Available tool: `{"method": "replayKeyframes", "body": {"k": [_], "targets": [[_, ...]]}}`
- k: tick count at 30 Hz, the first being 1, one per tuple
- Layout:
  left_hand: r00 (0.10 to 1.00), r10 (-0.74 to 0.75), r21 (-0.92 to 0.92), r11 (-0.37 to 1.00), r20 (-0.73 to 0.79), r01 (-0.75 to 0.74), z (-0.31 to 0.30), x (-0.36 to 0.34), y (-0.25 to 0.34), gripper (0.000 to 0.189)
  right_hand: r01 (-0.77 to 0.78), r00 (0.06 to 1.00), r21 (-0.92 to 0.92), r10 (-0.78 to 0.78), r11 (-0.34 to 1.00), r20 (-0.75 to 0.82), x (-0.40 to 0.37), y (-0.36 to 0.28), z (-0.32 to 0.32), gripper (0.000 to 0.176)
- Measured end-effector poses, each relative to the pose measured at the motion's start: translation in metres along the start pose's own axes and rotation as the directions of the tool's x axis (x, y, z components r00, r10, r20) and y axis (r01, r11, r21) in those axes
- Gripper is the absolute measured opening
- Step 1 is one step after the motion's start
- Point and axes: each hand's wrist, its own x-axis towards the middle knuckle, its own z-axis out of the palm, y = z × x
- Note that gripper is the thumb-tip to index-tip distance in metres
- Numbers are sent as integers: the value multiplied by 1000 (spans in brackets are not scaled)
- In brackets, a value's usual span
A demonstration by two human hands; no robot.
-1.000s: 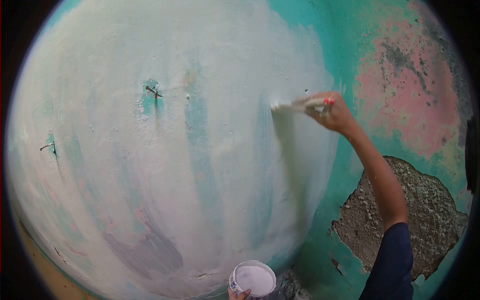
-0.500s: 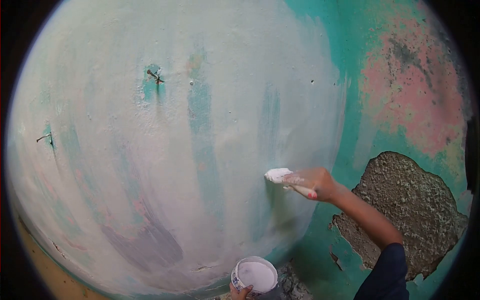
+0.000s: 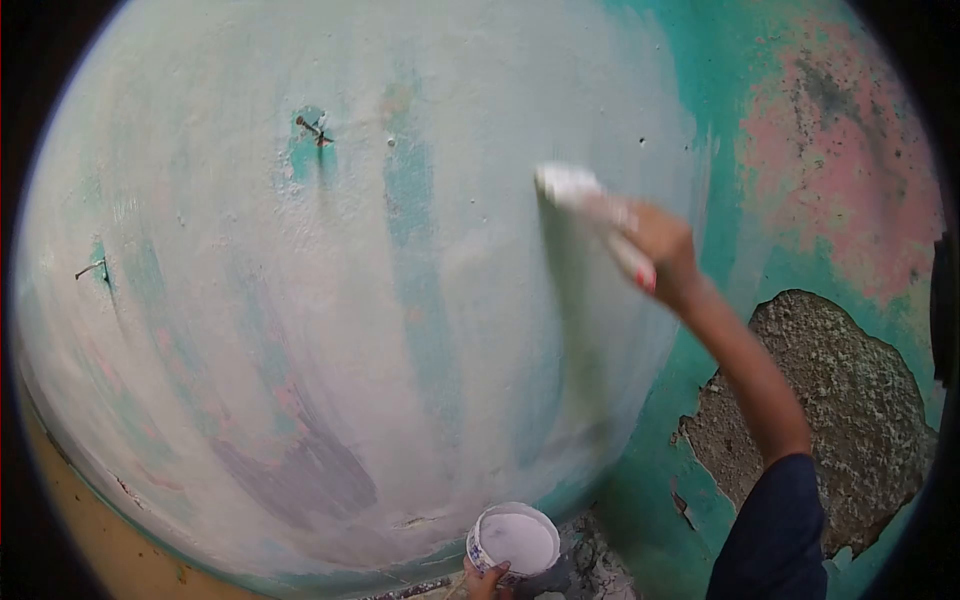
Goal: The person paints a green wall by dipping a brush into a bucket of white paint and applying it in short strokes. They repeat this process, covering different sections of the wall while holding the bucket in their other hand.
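My right hand point(image 3: 660, 245) is closed round the handle of a paintbrush point(image 3: 630, 258), its white-coated bristles against the wall point(image 3: 480, 300) right of centre. Both hand and brush are slightly blurred. White paint covers much of the wall, with teal streaks showing through. At the bottom, my left hand point(image 3: 487, 580) grips the near left side of a round tub point(image 3: 475, 545) of white paint. The tub is upright, and part of that hand lies beyond the frame edge.
Two nails, one upper left point(image 3: 315, 130) and one far left point(image 3: 92, 269), stick out of the wall. At right, the teal side wall has a pink worn area point(image 3: 840, 170) and a rough patch of bare plaster point(image 3: 830, 410).
My right hand and the brush have moved up the wall, and the teal streak there looks whiter. My left hand still holds the tub, and the view has shifted slightly.
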Motion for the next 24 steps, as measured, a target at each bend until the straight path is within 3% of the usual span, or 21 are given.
{"method": "replayKeyframes", "body": {"k": [3,4,5,6,8,9,10,11,12,13,14,15,16,17,18,19,20,22,24], "targets": [[999,39,15,999,-9,-39,3,9,-13,58,-27,991,188,2,982,135,-67,-58,7,35],[991,-116,-405,911,-68,79,10,23,-20,57,-56,981,238,9,970,195,-89,-74,9,32],[958,-280,-752,643,-55,145,16,35,-29,57,-64,979,240,15,969,201,-106,-85,12,32],[957,-286,-750,643,-47,156,23,45,-43,57,-102,966,316,18,943,259,-121,-94,15,32],[963,-239,-920,337,122,200,39,49,-75,58,-156,944,390,22,908,328,-132,-99,9,33],[961,-246,-916,342,128,210,43,44,-81,58,-204,885,387,1,899,466,-129,-93,8,31],[990,-128,-794,606,-50,38,47,41,-82,57,-251,807,376,-22,892,590,-124,-85,8,29],[981,40,-585,798,-187,-144,48,40,-84,55,-162,877,349,-28,923,481,-115,-71,12,27],[983,37,-582,802,-182,-138,42,33,-76,55,-76,930,310,-45,948,365,-101,-54,18,25],[963,167,-197,958,-214,-210,32,21,-60,55,-89,954,308,-8,947,298,-77,-37,16,23],[937,296,221,942,-184,-254,26,13,-52,54,-103,973,310,31,945,231,-50,-23,11,21],[941,286,224,943,-178,-245,28,13,-56,54,-159,975,309,101,938,196,-31,-12,8,22],[966,174,-126,972,-189,-200,32,17,-60,52,-215,972,309,172,926,160,-18,-6,6,23],[985,61,-460,878,-163,-131,36,17,-63,52,-226,969,315,181,922,167,-7,-6,5,23],[986,48,-458,881,-157,-116,31,13,-46,52,-177,984,229,174,957,34,1,-8,5,25],[987,-82,-767,640,-137,-53,20,9,-12,58,-139,984,134,153,981,-95,1,-11,7,27],[978,-197,-956,294,-74,-13,12,7,7,67,-240,970,179,244,954,2,-11,-24,6,31],[973,-216,-957,290,-80,-14,10,5,3,67,-151,989,135,149,979,23,-52,-53,18,33],[968,-234,-960,281,-87,-19,6,3,3,66,-190,976,210,162,959,144,-102,-96,22,35]]}}
